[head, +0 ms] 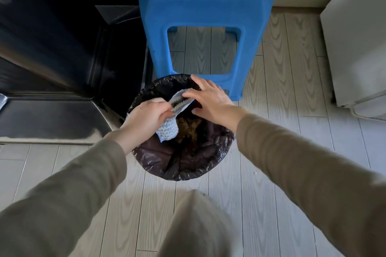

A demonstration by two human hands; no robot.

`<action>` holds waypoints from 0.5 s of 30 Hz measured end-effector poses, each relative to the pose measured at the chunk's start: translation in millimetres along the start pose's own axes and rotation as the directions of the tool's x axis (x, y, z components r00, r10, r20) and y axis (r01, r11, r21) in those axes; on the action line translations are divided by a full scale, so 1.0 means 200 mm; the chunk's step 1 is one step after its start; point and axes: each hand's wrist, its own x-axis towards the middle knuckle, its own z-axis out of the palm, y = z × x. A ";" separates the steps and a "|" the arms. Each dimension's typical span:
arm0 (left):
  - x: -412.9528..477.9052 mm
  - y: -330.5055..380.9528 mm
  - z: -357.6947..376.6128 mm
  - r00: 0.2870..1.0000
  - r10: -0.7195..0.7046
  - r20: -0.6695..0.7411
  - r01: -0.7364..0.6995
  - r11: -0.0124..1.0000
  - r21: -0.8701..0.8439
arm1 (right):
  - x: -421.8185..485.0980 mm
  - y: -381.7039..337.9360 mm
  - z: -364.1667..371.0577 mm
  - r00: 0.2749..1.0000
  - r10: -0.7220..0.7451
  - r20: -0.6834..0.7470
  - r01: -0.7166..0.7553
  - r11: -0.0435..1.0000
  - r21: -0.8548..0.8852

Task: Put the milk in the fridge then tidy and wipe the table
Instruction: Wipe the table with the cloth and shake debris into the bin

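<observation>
A light blue-grey cloth [168,129] hangs over a round bin lined with a dark plastic bag [183,171] on the floor. My left hand [146,117] is shut on the cloth's left part. My right hand [211,98] has its fingers spread, and its fingertips press on the cloth's upper edge. Brownish crumbs [189,127] lie inside the bin under the cloth. No milk and no table are in view.
A blue plastic stool [205,16] stands just behind the bin. A dark appliance or cabinet [52,48] fills the left side. A white appliance [359,48] stands at the right. Pale wood-pattern flooring [282,94] surrounds the bin.
</observation>
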 end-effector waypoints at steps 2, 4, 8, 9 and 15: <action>0.00 -0.04 -0.02 0.999 0.046 0.004 -0.047 0.998 0.040 | 0.03 0.04 -0.01 0.992 0.020 0.123 -0.025 0.999 0.046; -0.01 -0.07 -0.02 1.000 0.022 -0.014 -0.021 1.000 0.020 | 0.05 0.04 -0.01 0.979 0.047 0.199 -0.076 0.987 0.143; -0.02 -0.08 0.00 0.998 -0.015 -0.057 0.014 1.000 -0.003 | 0.06 -0.01 -0.02 0.996 0.042 0.076 -0.059 0.969 0.241; -0.02 -0.08 0.00 0.996 -0.048 -0.078 0.046 0.999 -0.022 | 0.05 -0.02 -0.03 0.998 0.048 0.050 -0.061 0.954 0.294; -0.04 -0.06 0.07 0.929 -0.316 -0.193 0.256 0.925 -0.281 | -0.02 0.03 -0.02 0.982 0.112 0.149 -0.178 0.802 0.570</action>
